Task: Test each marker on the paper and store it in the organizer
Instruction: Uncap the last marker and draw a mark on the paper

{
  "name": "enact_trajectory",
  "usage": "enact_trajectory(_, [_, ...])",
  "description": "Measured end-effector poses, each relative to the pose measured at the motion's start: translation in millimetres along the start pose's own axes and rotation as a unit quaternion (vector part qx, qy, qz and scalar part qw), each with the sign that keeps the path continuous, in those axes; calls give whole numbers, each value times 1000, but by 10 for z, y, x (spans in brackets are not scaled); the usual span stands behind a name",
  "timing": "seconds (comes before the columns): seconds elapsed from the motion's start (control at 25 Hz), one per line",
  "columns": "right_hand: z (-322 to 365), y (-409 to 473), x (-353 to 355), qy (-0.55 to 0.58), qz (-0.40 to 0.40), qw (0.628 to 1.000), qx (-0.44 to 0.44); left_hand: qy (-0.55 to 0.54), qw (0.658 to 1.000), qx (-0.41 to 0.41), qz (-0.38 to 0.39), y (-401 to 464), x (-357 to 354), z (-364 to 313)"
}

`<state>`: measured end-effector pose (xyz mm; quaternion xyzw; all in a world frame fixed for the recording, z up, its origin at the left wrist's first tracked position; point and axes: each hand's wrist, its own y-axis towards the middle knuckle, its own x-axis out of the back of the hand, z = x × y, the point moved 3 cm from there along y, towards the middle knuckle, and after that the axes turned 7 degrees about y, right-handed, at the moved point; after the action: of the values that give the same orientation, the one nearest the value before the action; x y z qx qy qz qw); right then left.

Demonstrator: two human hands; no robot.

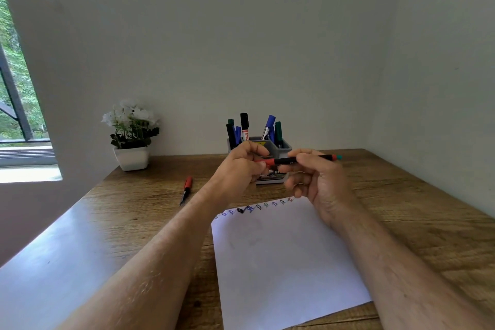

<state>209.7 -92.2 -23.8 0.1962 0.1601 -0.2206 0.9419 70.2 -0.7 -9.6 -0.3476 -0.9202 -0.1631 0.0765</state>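
We are holding a red-and-black marker [288,161] level above the bench [401,195], just in front of the grey organizer [281,149], so both hands can work its two ends. Our right hand [318,179] is pinching the black barrel between thumb and forefinger, its other fingers curling loosely beneath. Our left hand [241,166] is closing its grip on the red cap end, probably to pull the cap off or press it on; we cannot tell which. Both forearms are reaching forward from the near edge, wrists raised. The white paper [281,262] is lying below with a row of test marks along its far edge. Another red-capped marker [186,189] is waiting on the bench to the left.
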Motion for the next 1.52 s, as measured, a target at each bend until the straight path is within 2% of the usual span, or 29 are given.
enact_trajectory(0.16, [13, 21, 14, 36, -24, 999, -15, -92, 994, -9, -58, 16, 63, 3])
enact_trajectory(0.28, [24, 41, 34, -1, -31, 999, 10, -164, 981, -21, -104, 25, 113, 19])
enact_trajectory(0.4, [12, 22, 22, -57, -25, 998, 27, -227, 967, -21, -117, 24, 134, 34])
enact_trajectory(0.52, [-10, 23, -15, -96, -33, 994, 37, -234, 966, -17, -109, 21, 95, 45])
enact_trajectory(0.88, [-64, 36, -58, -90, -27, 996, 9, -261, 958, -44, -107, 10, 20, -3])
enact_trajectory(1.04, [-55, 8, -80, -148, -22, 988, 27, -206, 967, -48, -144, 3, -105, 62])
enact_trajectory(1.12, [-58, -6, -77, -187, -28, 982, 30, -218, 960, -44, -167, 10, -103, 81])
enact_trajectory(1.24, [-35, -16, -18, -272, -95, 957, 44, -242, 944, -68, -213, 6, 4, 19])
enact_trajectory(1.36, [-10, -49, 31, -363, -119, 920, 90, -164, 940, -129, -270, -25, 106, -43])
enact_trajectory(1.52, [-73, -62, 3, -470, -59, 869, 141, -21, 919, -198, -340, 54, 174, -264])
